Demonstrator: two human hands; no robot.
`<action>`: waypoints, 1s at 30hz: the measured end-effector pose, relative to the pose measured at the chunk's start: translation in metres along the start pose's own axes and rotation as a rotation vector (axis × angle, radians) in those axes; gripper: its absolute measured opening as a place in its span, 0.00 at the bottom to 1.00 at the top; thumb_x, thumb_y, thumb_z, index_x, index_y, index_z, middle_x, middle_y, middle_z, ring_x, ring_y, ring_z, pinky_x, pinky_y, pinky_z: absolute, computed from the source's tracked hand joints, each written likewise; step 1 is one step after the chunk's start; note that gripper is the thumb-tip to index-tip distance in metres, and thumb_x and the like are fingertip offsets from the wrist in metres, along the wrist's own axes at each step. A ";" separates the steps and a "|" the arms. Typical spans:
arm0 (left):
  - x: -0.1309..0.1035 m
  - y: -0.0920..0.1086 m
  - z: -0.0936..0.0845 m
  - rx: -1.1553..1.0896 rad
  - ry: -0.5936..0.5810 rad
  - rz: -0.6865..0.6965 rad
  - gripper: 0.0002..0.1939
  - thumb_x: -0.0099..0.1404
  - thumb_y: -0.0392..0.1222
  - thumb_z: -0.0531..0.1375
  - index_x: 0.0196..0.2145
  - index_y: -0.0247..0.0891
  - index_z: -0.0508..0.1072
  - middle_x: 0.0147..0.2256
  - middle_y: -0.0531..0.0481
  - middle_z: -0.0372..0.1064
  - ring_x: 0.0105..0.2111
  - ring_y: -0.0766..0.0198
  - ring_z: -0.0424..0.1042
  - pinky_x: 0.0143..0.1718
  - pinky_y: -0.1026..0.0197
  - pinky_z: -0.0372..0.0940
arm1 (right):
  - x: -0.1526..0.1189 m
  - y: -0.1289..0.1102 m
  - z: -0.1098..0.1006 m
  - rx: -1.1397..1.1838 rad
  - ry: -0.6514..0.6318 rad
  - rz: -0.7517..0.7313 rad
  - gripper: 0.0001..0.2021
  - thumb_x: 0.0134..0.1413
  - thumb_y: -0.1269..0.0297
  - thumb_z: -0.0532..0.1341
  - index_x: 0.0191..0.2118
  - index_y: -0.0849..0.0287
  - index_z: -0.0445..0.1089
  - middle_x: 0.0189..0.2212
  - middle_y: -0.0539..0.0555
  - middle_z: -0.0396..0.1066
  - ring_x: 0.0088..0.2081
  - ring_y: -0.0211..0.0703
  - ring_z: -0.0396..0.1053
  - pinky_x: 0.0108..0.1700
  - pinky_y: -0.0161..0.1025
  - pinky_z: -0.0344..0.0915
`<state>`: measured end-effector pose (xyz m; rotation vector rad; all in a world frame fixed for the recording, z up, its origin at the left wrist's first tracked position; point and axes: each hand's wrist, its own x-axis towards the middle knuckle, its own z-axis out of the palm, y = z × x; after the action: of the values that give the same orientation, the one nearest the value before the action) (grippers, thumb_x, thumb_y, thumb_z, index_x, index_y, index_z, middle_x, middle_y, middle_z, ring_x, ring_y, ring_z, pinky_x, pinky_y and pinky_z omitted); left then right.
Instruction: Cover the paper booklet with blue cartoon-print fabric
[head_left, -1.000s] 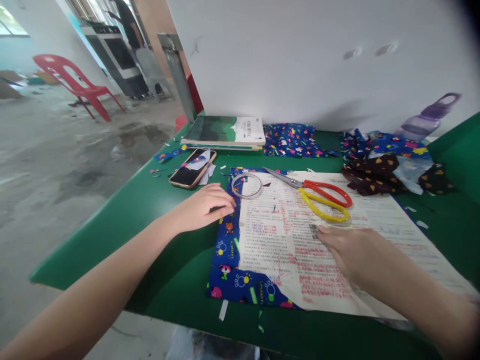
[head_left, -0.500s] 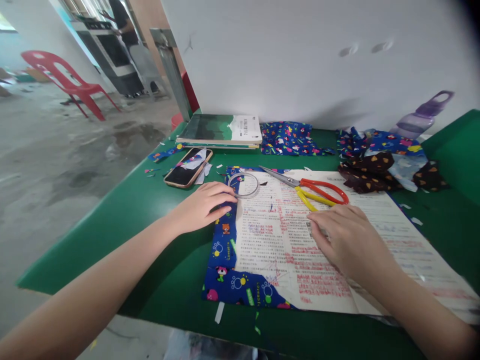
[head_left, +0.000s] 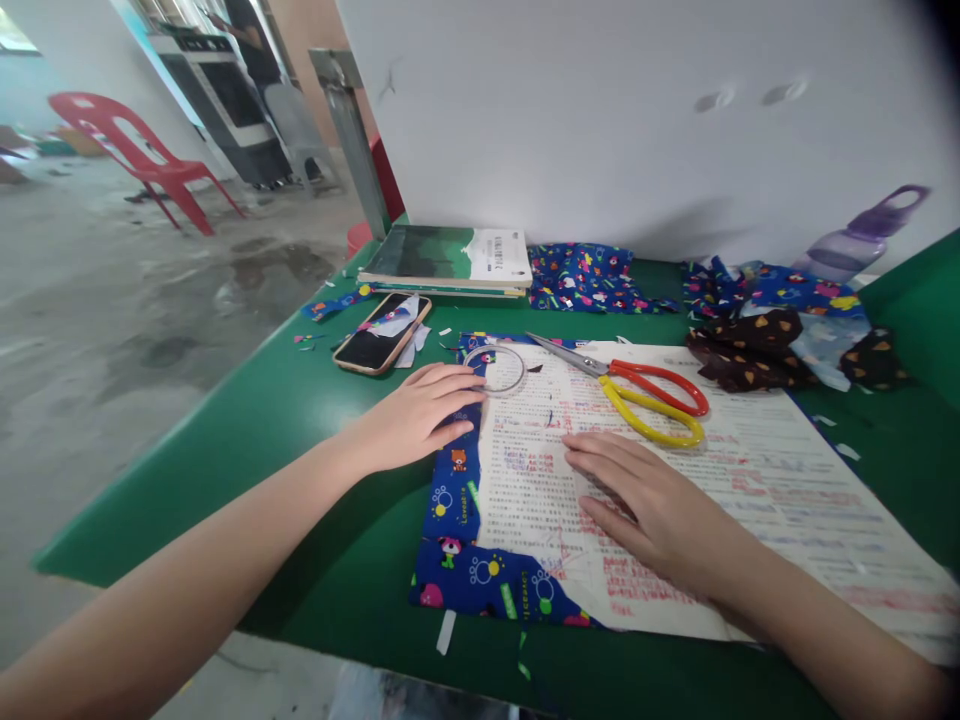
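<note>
My left hand (head_left: 427,415) rests with fingers stretched out over the left edge of an open book (head_left: 525,520), whose printed pages carry red and blue handwriting. Blue patterned fabric (head_left: 450,510) is folded over the book's left side and lower left corner. A clear ring, like a roll of tape (head_left: 517,382), lies by my left fingertips; I cannot tell if they touch it. Over the middle of the page is my right hand (head_left: 645,500), its fingers extended and holding nothing. Scissors (head_left: 600,368) with one red and one yellow handle lie on the page beyond it.
Behind the book are a phone (head_left: 382,335) with scraps on it, stacked books (head_left: 450,260), a flat patterned cloth (head_left: 581,278), a crumpled brown cloth (head_left: 750,350) and a purple bottle (head_left: 847,245). A red chair (head_left: 142,160) and a person (head_left: 251,45) are farther off.
My right hand has moved left and nearer over the page, away from the scissors, uncovering the yellow handle. My left hand stays at the book's left edge. The view has shifted slightly.
</note>
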<state>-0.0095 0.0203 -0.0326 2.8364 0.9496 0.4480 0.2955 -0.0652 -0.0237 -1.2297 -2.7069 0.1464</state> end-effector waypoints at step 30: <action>-0.003 -0.029 0.010 0.211 0.125 -0.269 0.19 0.70 0.50 0.47 0.53 0.39 0.63 0.60 0.45 0.54 0.62 0.54 0.48 0.62 0.43 0.45 | -0.001 0.000 -0.002 -0.017 -0.022 -0.012 0.20 0.62 0.60 0.50 0.57 0.60 0.62 0.59 0.56 0.60 0.60 0.46 0.55 0.61 0.50 0.56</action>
<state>-0.0249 0.0413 -0.0487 2.8239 1.4599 0.5247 0.2969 -0.0661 -0.0218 -1.2236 -2.7396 0.1366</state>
